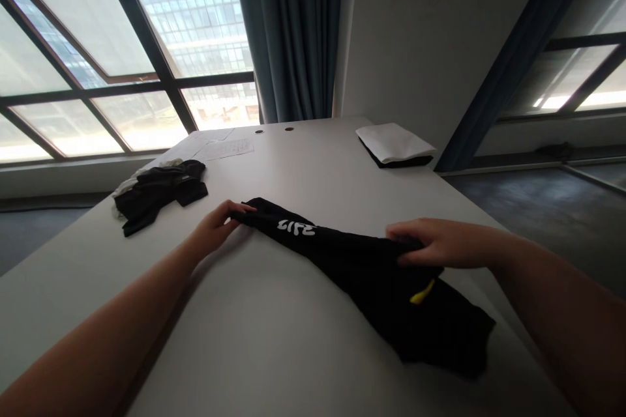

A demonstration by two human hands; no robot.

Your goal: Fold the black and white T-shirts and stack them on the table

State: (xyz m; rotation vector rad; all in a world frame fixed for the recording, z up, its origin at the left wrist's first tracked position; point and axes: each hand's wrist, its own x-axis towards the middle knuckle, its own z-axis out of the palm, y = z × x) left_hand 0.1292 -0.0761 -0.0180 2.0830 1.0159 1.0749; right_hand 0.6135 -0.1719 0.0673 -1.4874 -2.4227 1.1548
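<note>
A black garment [337,254] with white lettering and a small yellow mark is stretched between my two hands above the white table. My left hand [220,225] pinches its narrow far-left end between thumb and fingers. Closer to the wide end, my right hand [423,242] grips the upper edge, thumb in front. Below the right hand, the loose part hangs toward the lower right. Its exact kind of clothing cannot be told from this folded shape.
The white table [303,169] carries a crumpled pile of dark and white clothes [163,192] at left. A folded white and black cloth [396,143] lies at the back right. Sheets of paper [229,148] lie at the back left. Windows and a blue curtain [298,32] stand behind.
</note>
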